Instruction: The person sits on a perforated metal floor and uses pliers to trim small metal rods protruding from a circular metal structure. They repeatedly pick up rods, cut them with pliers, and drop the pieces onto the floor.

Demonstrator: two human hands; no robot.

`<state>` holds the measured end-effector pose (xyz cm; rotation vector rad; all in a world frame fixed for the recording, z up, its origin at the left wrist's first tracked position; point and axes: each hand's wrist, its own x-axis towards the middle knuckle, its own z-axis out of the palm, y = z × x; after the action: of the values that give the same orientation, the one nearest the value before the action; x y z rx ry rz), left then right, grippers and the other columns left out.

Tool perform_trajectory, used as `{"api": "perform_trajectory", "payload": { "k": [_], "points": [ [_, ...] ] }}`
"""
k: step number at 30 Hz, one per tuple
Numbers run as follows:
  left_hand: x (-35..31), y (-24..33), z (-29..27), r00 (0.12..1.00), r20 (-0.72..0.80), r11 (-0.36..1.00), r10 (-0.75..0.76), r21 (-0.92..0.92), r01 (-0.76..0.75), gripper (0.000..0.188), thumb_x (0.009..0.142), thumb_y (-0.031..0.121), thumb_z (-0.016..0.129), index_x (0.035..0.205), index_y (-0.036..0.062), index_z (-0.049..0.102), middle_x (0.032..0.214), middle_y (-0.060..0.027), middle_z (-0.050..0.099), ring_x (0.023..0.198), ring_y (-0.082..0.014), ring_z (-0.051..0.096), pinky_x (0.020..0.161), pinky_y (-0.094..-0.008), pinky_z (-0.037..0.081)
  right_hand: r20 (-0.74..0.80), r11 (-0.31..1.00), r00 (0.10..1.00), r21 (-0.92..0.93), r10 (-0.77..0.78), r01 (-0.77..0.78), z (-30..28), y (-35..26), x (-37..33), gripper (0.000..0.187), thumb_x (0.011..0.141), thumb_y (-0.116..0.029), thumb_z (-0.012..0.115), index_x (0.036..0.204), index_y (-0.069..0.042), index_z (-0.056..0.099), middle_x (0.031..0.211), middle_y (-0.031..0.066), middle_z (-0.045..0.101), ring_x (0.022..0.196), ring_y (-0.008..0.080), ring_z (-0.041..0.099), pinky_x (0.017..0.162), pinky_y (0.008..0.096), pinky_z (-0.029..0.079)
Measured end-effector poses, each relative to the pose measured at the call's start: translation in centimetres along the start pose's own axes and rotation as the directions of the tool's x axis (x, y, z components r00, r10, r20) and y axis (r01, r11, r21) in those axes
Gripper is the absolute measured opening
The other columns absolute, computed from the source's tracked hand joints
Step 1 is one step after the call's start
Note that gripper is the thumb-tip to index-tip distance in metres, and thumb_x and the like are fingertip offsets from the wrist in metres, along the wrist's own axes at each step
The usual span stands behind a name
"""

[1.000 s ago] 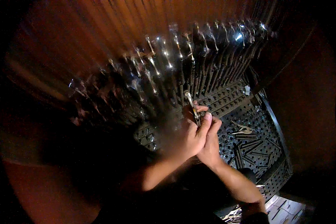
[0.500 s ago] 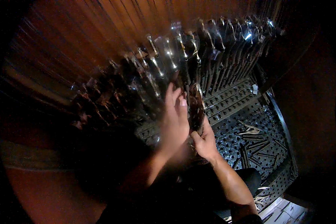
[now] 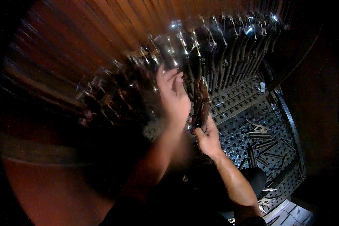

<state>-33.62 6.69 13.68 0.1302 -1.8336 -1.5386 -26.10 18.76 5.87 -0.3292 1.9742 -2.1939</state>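
My right hand (image 3: 208, 141) is closed around the lower end of a long, dark brown object (image 3: 202, 101) that points upward. A shiny edge runs along its upper right side; its exact kind is not clear. To the left of it, my left hand (image 3: 173, 94) is raised with fingers apart and slightly bent, nothing visible in it. Those fingertips are close to the hanging dark rods with bright tips (image 3: 173, 56); whether they touch is unclear. More dark rods (image 3: 233, 64) hang in a dense curved row farther right.
Ribbed brown panelling (image 3: 113, 30) rises behind the row. A stepped, slotted metal plate (image 3: 235, 98) lies below it. On the perforated floor (image 3: 233, 135) are several short dark sticks (image 3: 265, 147) and pale, twisted pieces (image 3: 257, 128). A metal rail (image 3: 288, 113) bounds the right side.
My left hand has moved up and slightly left, its fingers spreading toward the bright tips. My right hand keeps its hold on the dark object. The view has shifted slightly.
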Motion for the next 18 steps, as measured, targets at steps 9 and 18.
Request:
{"api": "perform_trajectory", "payload": {
  "k": [9,18],
  "points": [
    [1.7,-0.6,0.2,0.994,-0.088,0.991,0.058,-0.114,-0.067,0.039,0.097,-0.001,0.061,0.134,0.0000,0.050,0.116,-0.0142,0.067,0.110,-0.0221,0.065,0.099,-0.0340,0.049,-0.009,0.996,0.999,-0.073,-0.050,0.049,-0.1,2.0,-0.3,0.068,0.086,0.010,0.048,0.150,-0.007,0.038,0.119,0.0037,0.063,0.105,0.0126,0.058,0.089,0.0267,0.048],
    [1.7,-0.3,-0.1,0.992,-0.071,0.986,0.106,-0.120,-0.114,0.028,0.097,0.000,0.062,0.125,0.0007,0.055,0.115,-0.0125,0.066,0.107,-0.0200,0.065,0.094,-0.0321,0.051,-0.017,0.997,1.000,-0.083,-0.009,0.008,0.4,2.6,-0.6,0.074,0.083,0.011,0.046,0.154,-0.008,0.035,0.121,0.0052,0.063,0.108,0.0136,0.058,0.090,0.0270,0.048]
  ]
}}
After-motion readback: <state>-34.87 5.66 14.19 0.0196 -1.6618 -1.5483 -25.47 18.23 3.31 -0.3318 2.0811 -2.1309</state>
